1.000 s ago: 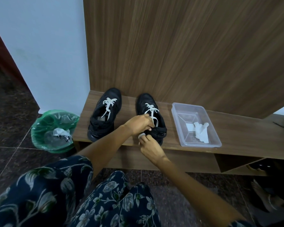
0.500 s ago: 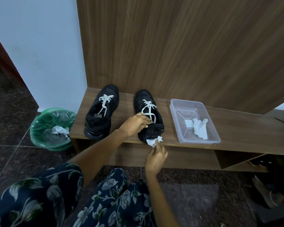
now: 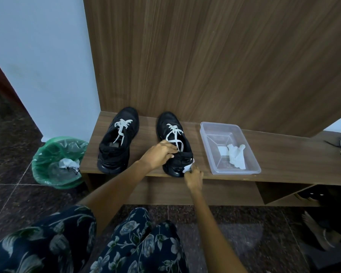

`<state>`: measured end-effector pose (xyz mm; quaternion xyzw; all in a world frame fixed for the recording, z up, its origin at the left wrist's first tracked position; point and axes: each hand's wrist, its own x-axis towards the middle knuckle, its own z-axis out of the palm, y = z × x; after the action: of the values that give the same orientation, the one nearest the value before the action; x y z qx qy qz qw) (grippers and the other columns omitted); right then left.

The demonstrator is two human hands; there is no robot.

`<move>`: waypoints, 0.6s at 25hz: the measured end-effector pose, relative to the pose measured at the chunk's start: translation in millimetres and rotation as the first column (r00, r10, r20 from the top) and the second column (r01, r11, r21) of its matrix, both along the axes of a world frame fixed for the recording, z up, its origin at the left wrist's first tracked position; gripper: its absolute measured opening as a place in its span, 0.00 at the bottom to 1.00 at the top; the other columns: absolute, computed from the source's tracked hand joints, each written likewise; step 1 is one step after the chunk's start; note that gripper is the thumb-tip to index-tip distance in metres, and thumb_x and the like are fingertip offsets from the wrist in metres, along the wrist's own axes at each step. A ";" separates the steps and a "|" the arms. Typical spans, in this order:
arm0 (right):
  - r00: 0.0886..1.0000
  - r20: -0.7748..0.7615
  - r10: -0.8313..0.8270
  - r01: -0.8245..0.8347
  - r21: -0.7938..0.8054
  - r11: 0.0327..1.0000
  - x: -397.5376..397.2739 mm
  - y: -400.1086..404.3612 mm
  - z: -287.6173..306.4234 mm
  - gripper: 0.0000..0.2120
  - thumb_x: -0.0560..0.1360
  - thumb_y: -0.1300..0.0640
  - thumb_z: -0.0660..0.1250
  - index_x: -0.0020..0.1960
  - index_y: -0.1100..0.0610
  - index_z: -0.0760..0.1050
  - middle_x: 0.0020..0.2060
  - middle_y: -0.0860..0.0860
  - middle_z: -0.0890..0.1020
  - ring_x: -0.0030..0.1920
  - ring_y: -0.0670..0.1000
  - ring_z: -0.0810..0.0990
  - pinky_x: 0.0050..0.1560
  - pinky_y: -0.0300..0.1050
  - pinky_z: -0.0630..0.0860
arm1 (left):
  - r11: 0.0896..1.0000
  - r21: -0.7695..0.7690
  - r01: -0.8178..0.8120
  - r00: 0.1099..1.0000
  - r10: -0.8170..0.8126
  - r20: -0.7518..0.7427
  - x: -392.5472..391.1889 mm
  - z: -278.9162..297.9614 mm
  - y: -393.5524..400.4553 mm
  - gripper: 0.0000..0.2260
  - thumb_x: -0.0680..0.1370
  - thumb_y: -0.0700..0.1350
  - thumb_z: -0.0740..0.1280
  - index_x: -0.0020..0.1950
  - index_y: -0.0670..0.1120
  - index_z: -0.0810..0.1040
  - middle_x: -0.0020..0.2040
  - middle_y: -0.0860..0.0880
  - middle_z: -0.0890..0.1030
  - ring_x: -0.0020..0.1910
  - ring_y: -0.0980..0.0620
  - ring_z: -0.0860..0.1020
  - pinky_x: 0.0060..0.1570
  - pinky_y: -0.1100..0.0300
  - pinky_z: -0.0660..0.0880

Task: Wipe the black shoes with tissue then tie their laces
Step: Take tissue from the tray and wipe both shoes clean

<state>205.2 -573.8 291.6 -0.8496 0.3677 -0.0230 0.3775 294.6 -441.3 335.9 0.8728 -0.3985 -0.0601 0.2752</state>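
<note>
Right shoe (image 3: 174, 142): on the wooden bench (image 3: 283, 154), just left of the clear tray (image 3: 250, 152).
Left hand (image 3: 158, 154): fingers curled over that shoe's collar.
Right hand (image 3: 194, 177): pinching a tissue (image 3: 187, 168) against its heel.
Left shoe (image 3: 117, 140): further left, laces loose.
Tray contents: crumpled tissues.

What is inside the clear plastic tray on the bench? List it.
Inside the clear plastic tray lie a crumpled white tissue and a flat white square beside it. Whatever lies under the tissue is covered; the rest of the floor shows bare.
</note>
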 end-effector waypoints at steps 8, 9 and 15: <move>0.877 0.347 -0.332 0.237 0.288 0.928 -27.6 16.1 7.5 0.08 0.73 0.62 0.66 0.49 0.61 0.82 0.45 0.53 0.83 0.47 0.51 0.80 0.47 0.40 0.71 | 0.959 -0.057 -0.278 0.961 0.277 -0.031 -49.9 9.2 -13.8 0.18 0.76 0.42 0.62 0.66 0.46 0.72 0.65 0.49 0.74 0.64 0.48 0.69 0.60 0.52 0.73; 0.839 0.381 -0.388 0.268 0.330 0.905 -24.8 19.0 9.4 0.06 0.72 0.63 0.67 0.47 0.61 0.82 0.44 0.54 0.84 0.47 0.52 0.81 0.48 0.42 0.73 | 0.957 -0.060 -0.285 0.958 0.284 -0.023 -54.9 9.4 -16.6 0.18 0.76 0.43 0.62 0.66 0.47 0.72 0.64 0.49 0.74 0.63 0.48 0.70 0.58 0.52 0.73; 0.748 0.509 -0.426 0.263 0.363 0.894 -35.3 47.0 18.9 0.13 0.71 0.68 0.67 0.47 0.51 0.77 0.42 0.51 0.81 0.42 0.47 0.78 0.46 0.34 0.75 | 0.905 -0.218 -0.367 0.928 0.338 -0.160 -55.1 7.5 -8.1 0.10 0.73 0.42 0.70 0.53 0.42 0.78 0.59 0.47 0.71 0.53 0.47 0.76 0.50 0.55 0.73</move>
<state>169.9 -526.9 310.5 -0.6594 0.3874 -0.2985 0.5710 239.5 -449.4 343.4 0.8849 -0.2215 -0.0116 0.4096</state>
